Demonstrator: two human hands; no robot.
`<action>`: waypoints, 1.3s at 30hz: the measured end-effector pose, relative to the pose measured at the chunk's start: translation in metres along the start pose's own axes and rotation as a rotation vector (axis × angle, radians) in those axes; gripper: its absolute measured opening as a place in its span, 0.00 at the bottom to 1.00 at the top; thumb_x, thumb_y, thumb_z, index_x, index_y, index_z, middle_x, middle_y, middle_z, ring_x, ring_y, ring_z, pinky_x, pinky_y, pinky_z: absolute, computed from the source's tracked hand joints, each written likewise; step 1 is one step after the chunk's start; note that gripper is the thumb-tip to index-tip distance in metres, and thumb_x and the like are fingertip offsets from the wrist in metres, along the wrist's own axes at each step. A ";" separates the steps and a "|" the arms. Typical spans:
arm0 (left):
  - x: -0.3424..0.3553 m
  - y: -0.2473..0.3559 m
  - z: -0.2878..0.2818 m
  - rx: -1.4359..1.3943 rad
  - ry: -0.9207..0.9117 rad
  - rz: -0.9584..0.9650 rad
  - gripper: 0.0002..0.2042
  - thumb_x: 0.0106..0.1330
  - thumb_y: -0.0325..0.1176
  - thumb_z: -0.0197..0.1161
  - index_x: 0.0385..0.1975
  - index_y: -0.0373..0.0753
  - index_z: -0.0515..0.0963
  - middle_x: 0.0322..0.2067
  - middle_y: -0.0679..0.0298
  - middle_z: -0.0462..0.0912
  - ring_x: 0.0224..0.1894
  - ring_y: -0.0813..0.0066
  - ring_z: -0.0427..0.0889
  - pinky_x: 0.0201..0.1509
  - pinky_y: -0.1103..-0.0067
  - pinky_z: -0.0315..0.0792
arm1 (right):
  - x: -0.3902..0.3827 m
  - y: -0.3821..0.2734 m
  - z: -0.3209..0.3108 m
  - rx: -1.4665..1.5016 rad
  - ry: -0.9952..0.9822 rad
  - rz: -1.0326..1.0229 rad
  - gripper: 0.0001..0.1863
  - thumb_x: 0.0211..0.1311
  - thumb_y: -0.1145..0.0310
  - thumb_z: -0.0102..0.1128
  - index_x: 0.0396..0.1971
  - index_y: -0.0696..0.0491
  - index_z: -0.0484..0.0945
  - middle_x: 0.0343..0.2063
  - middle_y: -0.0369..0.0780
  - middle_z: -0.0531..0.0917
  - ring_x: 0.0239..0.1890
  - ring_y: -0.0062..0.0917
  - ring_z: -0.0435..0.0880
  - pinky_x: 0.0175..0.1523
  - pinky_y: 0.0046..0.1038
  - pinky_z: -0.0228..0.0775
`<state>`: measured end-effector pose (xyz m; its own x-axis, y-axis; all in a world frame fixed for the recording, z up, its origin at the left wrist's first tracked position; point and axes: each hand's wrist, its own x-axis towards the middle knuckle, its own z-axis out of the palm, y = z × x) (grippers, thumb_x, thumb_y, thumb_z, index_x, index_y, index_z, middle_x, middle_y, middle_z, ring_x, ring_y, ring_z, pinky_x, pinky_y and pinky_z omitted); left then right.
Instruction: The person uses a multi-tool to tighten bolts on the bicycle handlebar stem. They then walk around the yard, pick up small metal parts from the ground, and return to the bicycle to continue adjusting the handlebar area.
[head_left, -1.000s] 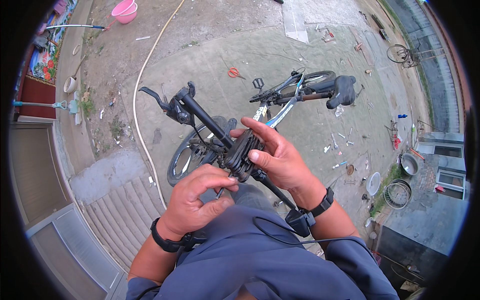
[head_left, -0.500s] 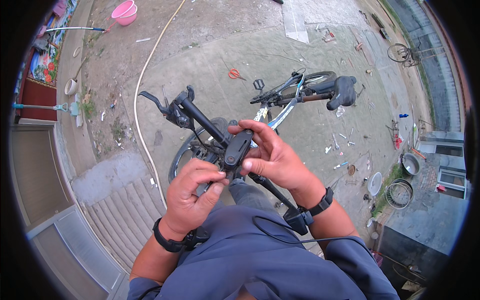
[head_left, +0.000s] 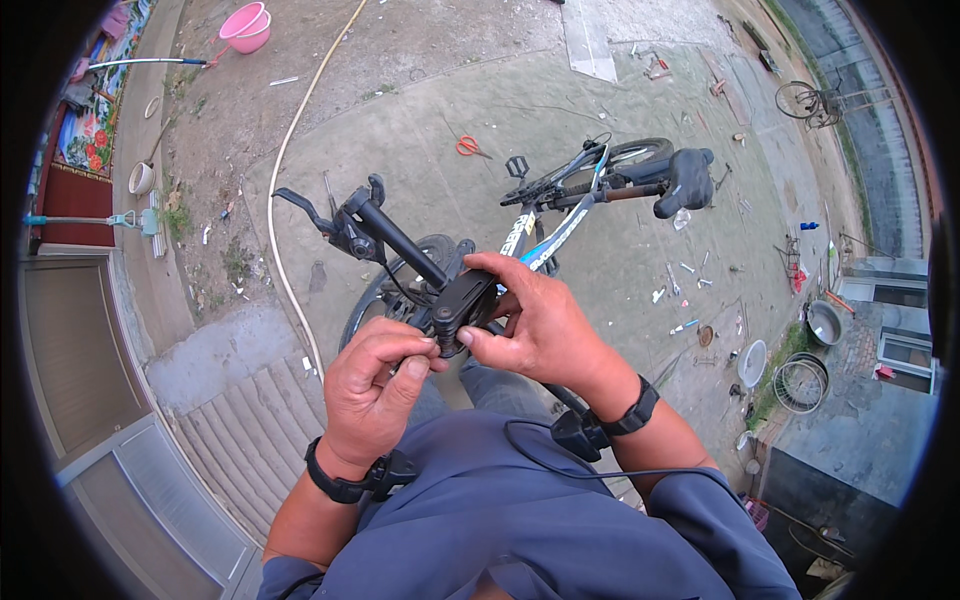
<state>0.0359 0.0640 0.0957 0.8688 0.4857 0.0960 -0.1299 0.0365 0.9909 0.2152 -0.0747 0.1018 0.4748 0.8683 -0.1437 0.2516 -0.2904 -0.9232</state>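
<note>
My right hand (head_left: 540, 325) grips a black folding multi-tool (head_left: 466, 297), with fingers over its far side and the thumb near its lower end. The tool is tilted, so its narrow side with the stacked folded pieces partly shows. My left hand (head_left: 378, 378) is closed in a pinch at that lower end, touching it; the fingertips hide what exactly they pinch. Just beyond, a bicycle handlebar (head_left: 402, 240) runs up to a black brake lever (head_left: 308, 208). The bicycle frame (head_left: 548, 240), white and blue, stretches away to the black saddle (head_left: 686, 184).
Orange-handled scissors (head_left: 468, 147) lie on the ground beyond the bicycle. Several small tools and parts, among them a wrench (head_left: 673, 280), are scattered at the right. A pale hose (head_left: 277, 235) crosses the left side, near steps (head_left: 235, 428). Pink basins (head_left: 246, 27) stand far left.
My right hand has tipped the multi-tool, so its narrow side shows more than its flat face. My left hand's pinch has shifted slightly and stays at its lower end.
</note>
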 end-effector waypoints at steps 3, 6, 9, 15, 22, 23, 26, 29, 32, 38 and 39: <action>-0.001 -0.001 0.001 -0.039 0.027 -0.029 0.06 0.76 0.28 0.58 0.45 0.33 0.77 0.39 0.56 0.79 0.36 0.70 0.85 0.40 0.78 0.81 | -0.003 0.002 -0.002 -0.033 -0.018 -0.006 0.35 0.52 0.71 0.67 0.63 0.59 0.69 0.44 0.44 0.83 0.30 0.22 0.86 0.32 0.23 0.78; -0.001 -0.003 0.001 -0.081 0.041 -0.058 0.07 0.76 0.29 0.58 0.45 0.33 0.77 0.38 0.57 0.79 0.36 0.70 0.85 0.39 0.78 0.81 | -0.005 0.005 -0.001 0.029 -0.012 -0.028 0.34 0.52 0.72 0.59 0.63 0.60 0.69 0.40 0.43 0.82 0.26 0.22 0.81 0.31 0.23 0.75; -0.003 -0.005 0.001 -0.148 0.065 -0.084 0.07 0.76 0.29 0.58 0.46 0.32 0.78 0.39 0.57 0.80 0.36 0.71 0.86 0.41 0.79 0.81 | -0.007 0.009 -0.004 0.024 -0.024 -0.076 0.33 0.54 0.71 0.54 0.64 0.60 0.69 0.41 0.44 0.82 0.25 0.22 0.81 0.34 0.23 0.75; -0.006 -0.010 -0.002 -0.278 0.172 -0.205 0.08 0.77 0.30 0.57 0.47 0.32 0.77 0.39 0.58 0.81 0.36 0.70 0.86 0.41 0.77 0.80 | -0.011 0.007 -0.006 0.349 -0.078 0.038 0.35 0.57 0.66 0.47 0.68 0.59 0.68 0.48 0.45 0.82 0.33 0.28 0.87 0.36 0.24 0.77; -0.007 -0.016 -0.008 -0.469 0.249 -0.316 0.10 0.79 0.35 0.56 0.49 0.35 0.76 0.36 0.61 0.83 0.34 0.71 0.85 0.40 0.77 0.79 | -0.015 0.000 -0.012 0.504 -0.119 0.142 0.36 0.62 0.57 0.49 0.68 0.62 0.68 0.52 0.48 0.81 0.36 0.30 0.90 0.34 0.21 0.76; -0.007 -0.017 -0.009 -0.484 0.260 -0.342 0.10 0.79 0.36 0.57 0.49 0.35 0.76 0.36 0.61 0.83 0.34 0.71 0.85 0.39 0.77 0.79 | -0.016 0.000 -0.012 0.528 -0.126 0.163 0.36 0.62 0.56 0.49 0.68 0.62 0.68 0.52 0.49 0.81 0.36 0.31 0.91 0.34 0.21 0.76; -0.006 -0.019 -0.010 -0.549 0.276 -0.374 0.10 0.78 0.36 0.57 0.49 0.35 0.76 0.36 0.61 0.83 0.34 0.71 0.85 0.39 0.78 0.79 | -0.016 0.001 -0.013 0.598 -0.135 0.204 0.38 0.61 0.54 0.52 0.68 0.63 0.68 0.52 0.49 0.82 0.35 0.32 0.91 0.33 0.21 0.76; -0.007 -0.019 -0.010 -0.558 0.271 -0.367 0.10 0.78 0.36 0.57 0.49 0.35 0.76 0.36 0.62 0.84 0.33 0.71 0.85 0.39 0.78 0.79 | -0.016 0.002 -0.014 0.651 -0.145 0.213 0.36 0.60 0.59 0.49 0.68 0.62 0.68 0.52 0.49 0.81 0.35 0.32 0.91 0.33 0.21 0.77; -0.007 -0.018 -0.010 -0.560 0.272 -0.366 0.10 0.78 0.36 0.58 0.49 0.35 0.76 0.36 0.62 0.84 0.33 0.71 0.85 0.38 0.78 0.79 | -0.017 0.001 -0.015 0.685 -0.156 0.213 0.35 0.60 0.64 0.46 0.68 0.62 0.68 0.52 0.49 0.81 0.35 0.31 0.91 0.34 0.22 0.77; -0.008 -0.019 -0.013 -0.545 0.275 -0.405 0.09 0.77 0.34 0.58 0.49 0.35 0.77 0.37 0.61 0.84 0.34 0.72 0.85 0.40 0.78 0.79 | -0.019 0.000 -0.012 0.629 -0.145 0.200 0.40 0.63 0.50 0.54 0.69 0.62 0.66 0.50 0.49 0.82 0.36 0.33 0.91 0.31 0.20 0.76; -0.008 -0.019 -0.013 -0.535 0.260 -0.407 0.09 0.77 0.32 0.58 0.50 0.35 0.77 0.38 0.61 0.84 0.36 0.73 0.85 0.41 0.79 0.79 | -0.019 0.000 -0.013 0.623 -0.150 0.202 0.40 0.63 0.50 0.55 0.69 0.62 0.66 0.50 0.49 0.82 0.37 0.33 0.91 0.32 0.20 0.76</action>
<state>0.0255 0.0711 0.0745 0.7647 0.5329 -0.3624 -0.0944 0.6489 0.7550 0.2167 -0.0960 0.1093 0.3282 0.8806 -0.3418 -0.3852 -0.2056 -0.8996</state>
